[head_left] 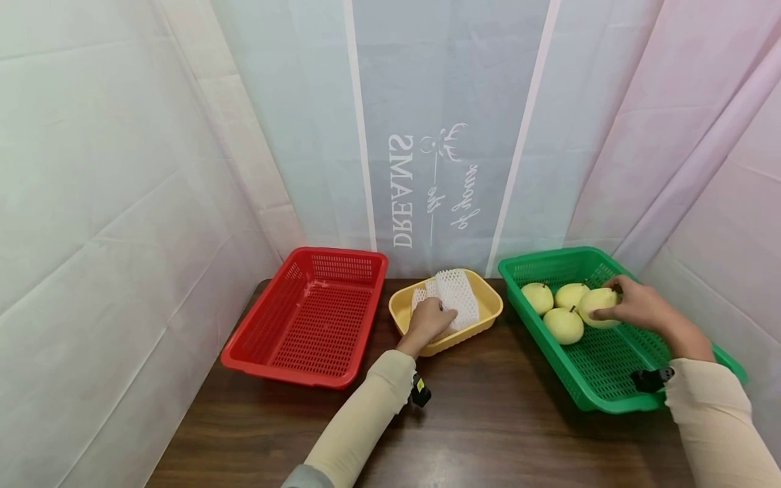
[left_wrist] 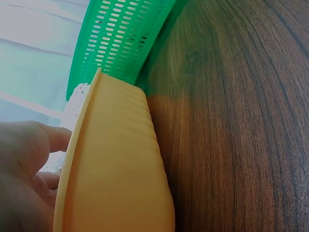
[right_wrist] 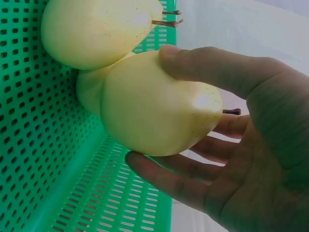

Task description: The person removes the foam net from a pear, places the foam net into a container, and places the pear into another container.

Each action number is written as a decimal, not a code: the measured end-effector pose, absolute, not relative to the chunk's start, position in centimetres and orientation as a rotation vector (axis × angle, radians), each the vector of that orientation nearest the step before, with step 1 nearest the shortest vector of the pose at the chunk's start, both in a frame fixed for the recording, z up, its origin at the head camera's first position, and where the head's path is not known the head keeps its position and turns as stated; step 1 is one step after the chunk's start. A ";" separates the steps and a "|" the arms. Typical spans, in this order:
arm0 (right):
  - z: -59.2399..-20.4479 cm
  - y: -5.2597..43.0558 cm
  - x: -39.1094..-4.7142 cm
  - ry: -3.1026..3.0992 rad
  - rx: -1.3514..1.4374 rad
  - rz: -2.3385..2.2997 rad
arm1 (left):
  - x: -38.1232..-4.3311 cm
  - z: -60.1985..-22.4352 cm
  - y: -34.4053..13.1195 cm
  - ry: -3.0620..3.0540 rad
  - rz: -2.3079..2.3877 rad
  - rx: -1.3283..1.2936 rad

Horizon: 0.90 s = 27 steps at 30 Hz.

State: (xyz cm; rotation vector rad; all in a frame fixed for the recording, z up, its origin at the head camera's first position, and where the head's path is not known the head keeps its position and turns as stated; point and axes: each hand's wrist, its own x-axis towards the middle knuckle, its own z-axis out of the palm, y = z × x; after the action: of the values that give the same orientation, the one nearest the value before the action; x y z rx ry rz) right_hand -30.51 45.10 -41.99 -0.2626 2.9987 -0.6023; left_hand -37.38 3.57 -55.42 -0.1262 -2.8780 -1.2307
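Observation:
In the head view my right hand [head_left: 641, 306] holds a pale yellow-green pear [head_left: 594, 306] at the far end of a green basket [head_left: 586, 400]. The right wrist view has the thumb over the pear [right_wrist: 159, 104] and fingers curled below it, its stem toward the palm. Several more pears [head_left: 563, 326] lie against it. My left hand [head_left: 427, 320] reaches into a small yellow tray [head_left: 493, 301], fingers curled at white foam fruit nets [head_left: 457, 298]. From the left wrist, the tray's wall [left_wrist: 116, 159] hides most fingertips.
A red basket [head_left: 317, 325] with slotted sides stands left of the yellow tray. All three containers rest on a dark wooden table [head_left: 488, 420]. A printed curtain [head_left: 451, 81] hangs behind it, with pale cloth [head_left: 110, 203] at the sides.

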 end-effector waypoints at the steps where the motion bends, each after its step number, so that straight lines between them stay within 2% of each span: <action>1: -42.0 45.1 -30.5 2.997 -0.266 -0.596 | -37.4 -55.4 3.6 -2.887 -1.214 -0.126; 11: -43.1 45.6 -30.8 2.937 -0.299 -0.570 | -36.7 -54.5 3.6 -2.944 -1.216 -0.101; 18: -43.6 46.0 -30.7 2.899 -0.321 -0.587 | -37.7 -55.3 3.7 -3.007 -1.162 -0.110; 27: -43.9 45.7 -30.9 2.841 -0.318 -0.569 | -36.8 -53.6 3.5 -3.066 -1.143 -0.090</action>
State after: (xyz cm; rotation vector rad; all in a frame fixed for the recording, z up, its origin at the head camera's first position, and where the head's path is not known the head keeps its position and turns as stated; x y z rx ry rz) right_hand -30.87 45.75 -43.93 -0.3179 2.8407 -0.5691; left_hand -36.77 3.48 -53.60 -0.0897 -3.0656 -1.1435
